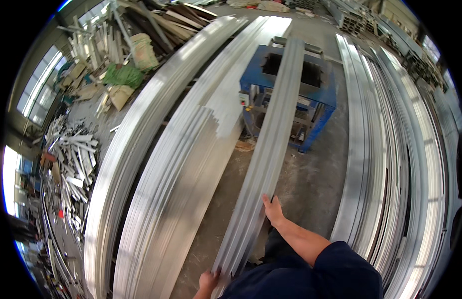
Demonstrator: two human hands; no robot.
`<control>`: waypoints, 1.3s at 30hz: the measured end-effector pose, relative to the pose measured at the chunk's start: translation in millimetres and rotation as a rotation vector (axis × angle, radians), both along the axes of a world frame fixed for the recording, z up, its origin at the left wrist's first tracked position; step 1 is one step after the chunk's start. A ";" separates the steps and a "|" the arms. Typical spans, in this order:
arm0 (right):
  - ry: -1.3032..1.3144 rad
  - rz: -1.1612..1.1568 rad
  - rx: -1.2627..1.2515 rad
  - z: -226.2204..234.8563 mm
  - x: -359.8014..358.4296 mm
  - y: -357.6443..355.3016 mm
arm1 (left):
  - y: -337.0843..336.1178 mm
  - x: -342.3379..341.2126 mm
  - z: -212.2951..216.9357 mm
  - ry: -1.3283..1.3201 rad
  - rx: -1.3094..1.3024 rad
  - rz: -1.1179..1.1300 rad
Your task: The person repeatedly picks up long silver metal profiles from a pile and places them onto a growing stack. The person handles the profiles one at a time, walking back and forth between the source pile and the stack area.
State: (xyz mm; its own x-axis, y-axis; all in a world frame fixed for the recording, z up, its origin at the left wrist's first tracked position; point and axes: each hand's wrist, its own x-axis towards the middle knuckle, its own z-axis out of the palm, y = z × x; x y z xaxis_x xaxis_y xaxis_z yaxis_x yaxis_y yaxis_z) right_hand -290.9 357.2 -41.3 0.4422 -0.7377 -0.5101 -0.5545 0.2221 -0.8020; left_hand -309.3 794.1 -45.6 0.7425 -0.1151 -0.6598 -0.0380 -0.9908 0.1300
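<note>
A long grey ribbed metal profile (263, 154) runs from close in front of me to a blue machine stand (318, 134), where its far part lies across the top. My right hand (274, 210) grips the profile's right edge, thumb side up, with part of the fingers hidden beneath. Nearer to me, my left hand (207, 282) is closed round the left edge close to the near end; its fingertips are hidden. Behind the profile, a dark roller (313, 48) shows at the stand's far side, and a small switch box (244, 99) is fixed at its left.
Stacks of long metal profiles lie to my left (166, 199) and right (358, 149), flanking the strip of concrete floor (310, 184). Scrap offcuts (79, 169) are heaped at the far left, below a green sack (122, 75) and leaning boards (166, 25).
</note>
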 end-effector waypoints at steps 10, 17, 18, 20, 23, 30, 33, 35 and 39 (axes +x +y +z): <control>0.069 -0.330 0.060 -1.9 -166.0 -171.5 | -552.6 256.1 46.4 -0.141 -0.343 -0.186; -0.008 -0.535 0.089 -16.3 -219.5 -211.1 | -674.1 277.0 59.7 -0.056 -0.455 -0.215; -0.020 -0.538 0.109 -20.2 -211.5 -208.6 | -662.6 270.5 53.6 -0.061 -0.451 -0.228; -0.014 -0.482 0.179 -18.4 -173.0 -210.9 | -609.1 257.3 41.6 -0.020 -0.365 -0.254; -0.142 -0.299 0.225 -5.4 -90.7 -217.6 | -478.2 219.7 21.6 0.045 -0.256 -0.222; -0.196 -0.214 0.389 23.9 59.3 -223.2 | -125.2 52.0 30.5 0.142 0.028 -0.199; -0.306 -0.329 0.560 14.7 87.5 -206.8 | 28.7 -9.2 57.9 0.131 0.067 -0.224; -0.345 -0.275 0.635 45.1 91.8 -147.3 | 125.5 -51.1 90.3 0.151 0.072 -0.182; -0.392 -0.271 0.742 58.4 66.6 -61.5 | 191.1 -68.3 152.1 0.149 0.189 -0.099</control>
